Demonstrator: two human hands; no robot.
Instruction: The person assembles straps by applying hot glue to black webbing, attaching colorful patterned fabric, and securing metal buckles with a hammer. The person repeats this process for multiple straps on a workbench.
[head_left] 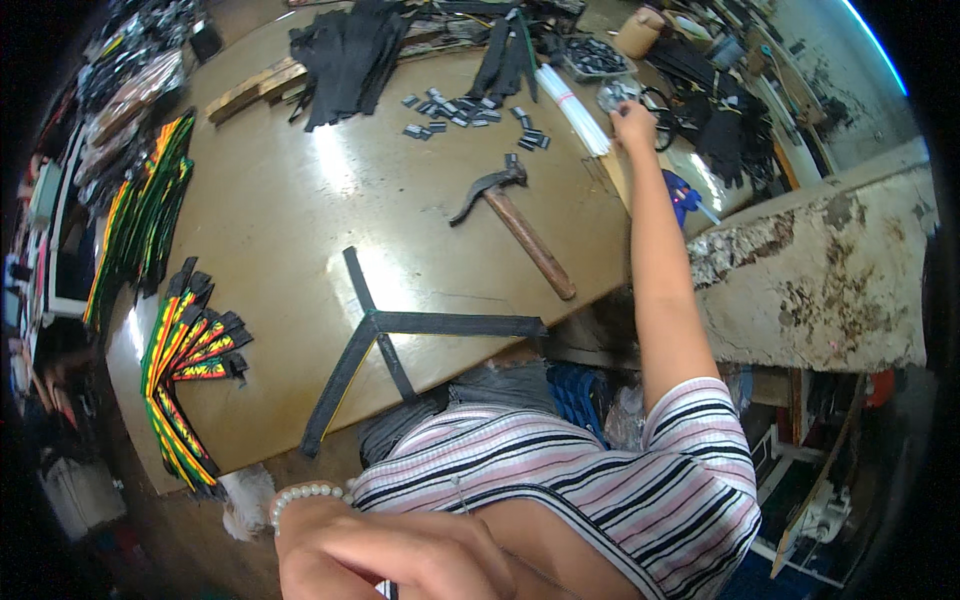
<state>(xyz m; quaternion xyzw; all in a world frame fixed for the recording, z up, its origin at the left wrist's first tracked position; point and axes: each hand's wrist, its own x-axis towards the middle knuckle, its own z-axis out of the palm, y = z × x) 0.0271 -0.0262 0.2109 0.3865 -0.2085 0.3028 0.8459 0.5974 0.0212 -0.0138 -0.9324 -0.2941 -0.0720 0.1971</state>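
Note:
My right hand (pixel 634 126) reaches out to the far right of the table, fingers bent together against a small clear plastic bag (pixel 618 92); what they grip is hidden. Close to my chest, my left hand (pixel 405 552) is curled with its knuckles showing, a pearl bracelet at the wrist; anything inside it is out of sight. In front of me lies a black strap piece (pixel 450 324) with several arms joined at one point and thin yellow edging. Beyond it rests a claw hammer (pixel 525 238) with a wooden handle.
Small black and silver clips (pixel 450 108) lie scattered at the back. Black straps (pixel 350 62) are heaped behind them. Patterned green, yellow and red straps (pixel 172 385) lie on the left. White strips (pixel 572 110), black-handled scissors (pixel 662 118) and a blue glue gun (pixel 682 198) surround my right arm.

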